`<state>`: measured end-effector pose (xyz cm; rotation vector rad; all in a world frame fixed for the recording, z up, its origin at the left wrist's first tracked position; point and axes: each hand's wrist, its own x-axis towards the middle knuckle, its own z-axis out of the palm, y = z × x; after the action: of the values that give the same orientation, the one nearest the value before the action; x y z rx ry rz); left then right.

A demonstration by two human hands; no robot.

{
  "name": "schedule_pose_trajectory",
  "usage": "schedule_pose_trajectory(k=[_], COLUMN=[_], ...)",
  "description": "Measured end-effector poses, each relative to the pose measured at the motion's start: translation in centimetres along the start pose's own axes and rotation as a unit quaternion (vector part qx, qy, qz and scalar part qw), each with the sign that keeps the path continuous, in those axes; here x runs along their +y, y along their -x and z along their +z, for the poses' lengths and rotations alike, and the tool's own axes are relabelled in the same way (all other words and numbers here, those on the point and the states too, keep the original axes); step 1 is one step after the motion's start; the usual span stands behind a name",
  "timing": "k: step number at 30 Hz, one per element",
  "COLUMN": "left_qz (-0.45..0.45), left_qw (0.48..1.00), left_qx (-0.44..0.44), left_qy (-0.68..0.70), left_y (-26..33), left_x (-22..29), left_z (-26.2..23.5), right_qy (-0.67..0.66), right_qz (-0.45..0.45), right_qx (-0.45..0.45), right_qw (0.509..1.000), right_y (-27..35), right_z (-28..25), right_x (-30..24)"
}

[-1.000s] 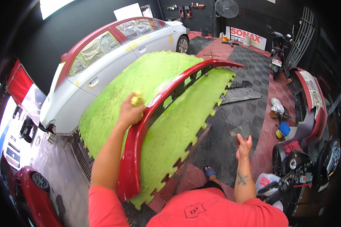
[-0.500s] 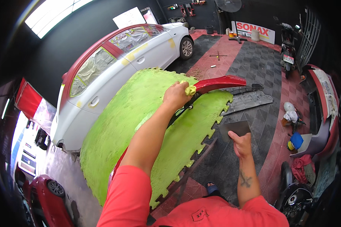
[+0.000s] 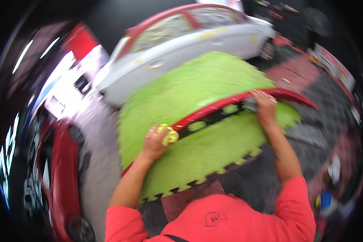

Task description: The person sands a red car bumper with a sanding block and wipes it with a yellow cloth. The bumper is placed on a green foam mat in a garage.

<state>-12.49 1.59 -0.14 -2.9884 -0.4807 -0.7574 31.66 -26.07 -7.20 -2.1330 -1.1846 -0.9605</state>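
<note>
In the head view, a long, bent red car part (image 3: 213,108) runs from near left to far right over a green mat (image 3: 213,68). Its far right end pokes out past the mat. The picture is blurry, so it is hard to tell if the part rests flat all along.

The left hand (image 3: 154,143) is closed around a scrunched yellow cloth (image 3: 170,137), right beside the left side of the part. The right hand (image 3: 265,105) has its fingers over the top edge farther right, with a gray piece (image 3: 251,103) tucked under it. How tight that hand holds, nobody can tell from here.

To do this well, it seems best to keep both hands wide apart, so the long part does not bend or tip. The soft cloth should sit between skin and paint. The gray piece should stay flat, because a hard corner might scratch. A white car (image 3: 226,42) stands just past the mat, so slow, small moves look safest.
</note>
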Motion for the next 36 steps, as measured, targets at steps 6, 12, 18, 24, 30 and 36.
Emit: schedule_pose_trajectory(k=[6,12,18,24,30,36], left_qz=[-0.162,-0.226,-0.137,-0.081,-0.063,-0.128], left_qw=[0.984,0.968,0.979,0.985,0.993,0.976], left_qx=[0.045,-0.055,-0.124,-0.114,-0.046,-0.137], left_qy=[0.057,0.090,0.091,0.103,0.091,0.107], left_y=[12.4,19.1,22.4,25.1,24.9,23.7], left_x=[-2.3,-4.2,-5.8,-7.5,-7.6,-8.8], left_z=[-4.9,-8.7,-11.3,-11.8,-10.9,-11.8], right_qy=[0.008,-0.016,-0.042,-0.116,-0.095,-0.087], right_qz=[0.002,-0.028,-0.062,-0.103,-0.082,-0.087], right_qx=[-0.042,-0.025,-0.031,-0.073,-0.040,-0.001], right_qw=[0.999,0.999,0.997,0.985,0.991,0.992], right_y=[1.3,1.8,1.8,3.2,2.1,1.9], right_z=[0.6,3.2,2.6,1.6,0.5,3.0], right_x=[1.4,-8.2,-18.3,-25.6,-20.2,-20.0])
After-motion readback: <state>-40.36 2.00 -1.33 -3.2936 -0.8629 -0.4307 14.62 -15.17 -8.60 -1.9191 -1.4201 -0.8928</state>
